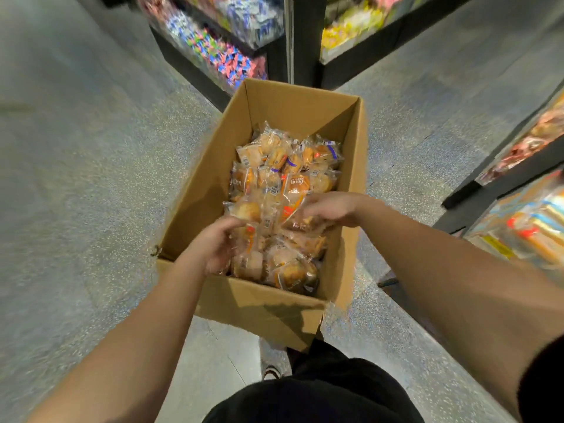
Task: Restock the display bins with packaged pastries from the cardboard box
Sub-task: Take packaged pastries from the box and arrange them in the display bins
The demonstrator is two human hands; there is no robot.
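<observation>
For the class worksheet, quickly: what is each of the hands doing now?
Left hand: fingers curled round packaged pastries in the cardboard box.
Right hand: gripping pastry packets too.

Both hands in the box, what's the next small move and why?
Probably lift the gathered packs clear. Left hand and right hand already curl around packaged pastries inside the cardboard box; the display bins sit to the right.

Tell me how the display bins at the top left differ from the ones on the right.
The top left bins hold small blue, pink and white wrapped sweets; the right bins hold larger clear packs with orange and yellow contents. The left bins stand beyond the cardboard box, while the right ones sit nearer, beside the right hand's arm. Both have dark frames, stand on the speckled floor and look blurred.
</observation>
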